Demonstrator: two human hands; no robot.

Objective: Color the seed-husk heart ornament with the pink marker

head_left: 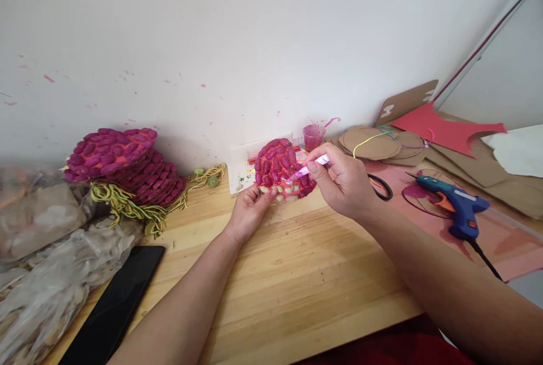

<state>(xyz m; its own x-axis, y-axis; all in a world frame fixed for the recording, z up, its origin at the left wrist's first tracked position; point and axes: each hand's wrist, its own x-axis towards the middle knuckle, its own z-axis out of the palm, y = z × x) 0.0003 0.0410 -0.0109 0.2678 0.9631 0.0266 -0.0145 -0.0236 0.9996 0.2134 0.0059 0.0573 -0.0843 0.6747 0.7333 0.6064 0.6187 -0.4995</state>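
Observation:
My left hand [251,209] grips the lower left edge of a round disc covered in peanut shells [278,164], thumb on the front. Most of the shells are painted magenta; along the bottom several are still bare tan. My right hand [345,181] is closed around a white and purple paintbrush or marker [311,167], its tip against the shells near the disc's middle. The tip itself is too small to make out clearly. Behind the disc stands a pink-stained plastic cup [314,136], beside a white sheet [236,175].
At left a stack of magenta shell discs [123,161] with yellow-green yarn [127,206] stands by plastic bags [63,280] and a black phone-like slab [114,303]. On the right lie a blue glue gun [456,201], scissors [382,188], cardboard circles [373,143] and red paper [449,125].

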